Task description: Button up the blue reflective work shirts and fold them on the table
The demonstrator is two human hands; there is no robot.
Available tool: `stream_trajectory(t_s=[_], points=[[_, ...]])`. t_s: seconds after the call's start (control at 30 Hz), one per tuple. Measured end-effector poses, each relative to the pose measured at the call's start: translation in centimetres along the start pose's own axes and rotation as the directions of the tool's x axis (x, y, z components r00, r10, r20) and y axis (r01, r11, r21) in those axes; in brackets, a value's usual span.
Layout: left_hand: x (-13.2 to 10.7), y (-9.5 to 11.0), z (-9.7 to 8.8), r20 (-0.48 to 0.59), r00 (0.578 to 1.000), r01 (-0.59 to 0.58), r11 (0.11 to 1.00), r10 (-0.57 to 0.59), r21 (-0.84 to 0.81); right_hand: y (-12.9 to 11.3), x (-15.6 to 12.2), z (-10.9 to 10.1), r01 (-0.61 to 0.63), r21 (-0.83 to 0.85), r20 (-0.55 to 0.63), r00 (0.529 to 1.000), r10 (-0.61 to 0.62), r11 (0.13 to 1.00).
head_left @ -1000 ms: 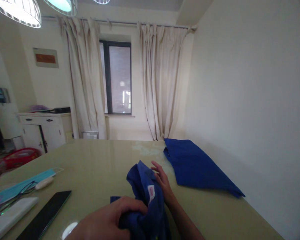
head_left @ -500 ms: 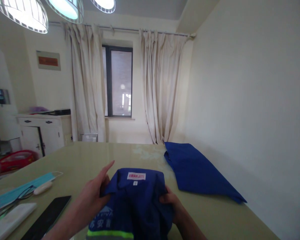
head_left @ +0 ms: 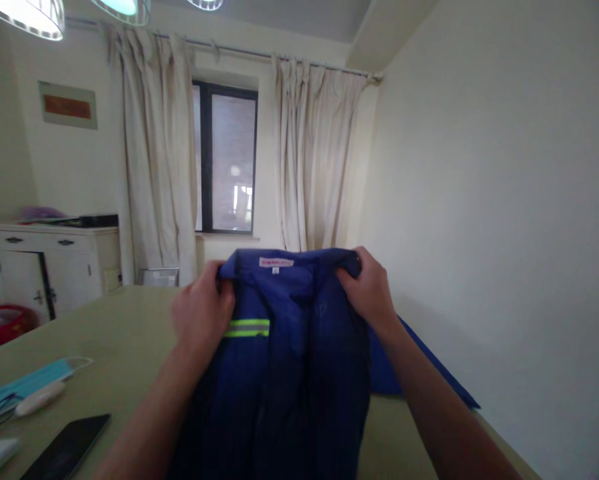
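Note:
I hold a dark blue work jacket (head_left: pixel 289 360) up in front of me by its shoulders. It has a white label at the collar and a yellow-green reflective stripe. My left hand (head_left: pixel 202 313) grips the left shoulder, fingers closed on the cloth. My right hand (head_left: pixel 369 290) grips the right shoulder the same way. The jacket hangs down over the olive table (head_left: pixel 124 333).
A folded blue garment (head_left: pixel 419 363) lies on the table by the right wall, partly hidden behind the jacket. At the left lie a blue face mask (head_left: pixel 24 383), a small white object (head_left: pixel 36 399) and a black phone (head_left: pixel 66 448). A white cabinet (head_left: pixel 49 263) and curtains stand behind.
The jacket went from a bundle on the table to being lifted and spread between both hands at chest height. My hands moved up and apart to its shoulders.

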State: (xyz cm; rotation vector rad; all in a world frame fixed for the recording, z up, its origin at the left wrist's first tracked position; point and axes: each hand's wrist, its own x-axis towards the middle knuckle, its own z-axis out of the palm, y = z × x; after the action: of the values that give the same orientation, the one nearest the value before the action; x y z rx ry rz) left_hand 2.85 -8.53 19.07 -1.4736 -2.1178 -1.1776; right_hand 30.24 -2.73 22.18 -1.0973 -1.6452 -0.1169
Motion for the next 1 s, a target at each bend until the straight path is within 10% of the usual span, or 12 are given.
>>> stream_trajectory(t_s=[0.07,0.17,0.3,0.5,0.63,0.8,0.9,1.0], points=[[2.5,1.8,2.7,-0.05,0.997,-0.062,0.997,0.059,-0.054,0.9,3.1,3.2,-0.094,-0.158,-0.059,0.995,0.086,0.983],[2.9,1.7,7.3,0.15,0.973,-0.146,0.971,0.175,-0.187,4.3,4.0,8.4,-0.115,-0.175,0.112,0.984,0.136,0.978],[-4.0,-3.4,10.9,0.409,0.837,-0.27,0.925,0.362,-0.267,11.0,-2.9,12.3,-0.122,-0.11,0.373,0.915,0.154,0.986],[-15.2,-13.7,10.7,0.81,0.541,-0.268,0.959,0.226,-0.089,17.6,-19.3,10.6,-0.277,-0.222,0.499,0.791,0.353,0.935],[-15.8,-16.4,12.2,0.803,0.579,-0.258,0.966,0.141,0.017,16.9,-23.6,8.6,-0.194,-0.154,0.556,0.793,0.247,0.969],[-16.5,-10.3,13.1,0.589,0.707,-0.324,0.919,0.392,-0.223,15.2,-22.8,9.8,-0.191,-0.169,0.521,0.815,0.252,0.967],[-18.6,-4.6,12.9,0.583,0.589,-0.437,0.827,0.56,-0.353,13.4,-21.4,11.0,-0.406,-0.058,0.413,0.822,0.392,0.912],[-19.9,-1.6,13.4,0.67,0.619,-0.352,0.907,0.41,-0.229,10.1,-20.1,10.3,-0.461,0.183,0.391,0.844,0.366,0.868]])
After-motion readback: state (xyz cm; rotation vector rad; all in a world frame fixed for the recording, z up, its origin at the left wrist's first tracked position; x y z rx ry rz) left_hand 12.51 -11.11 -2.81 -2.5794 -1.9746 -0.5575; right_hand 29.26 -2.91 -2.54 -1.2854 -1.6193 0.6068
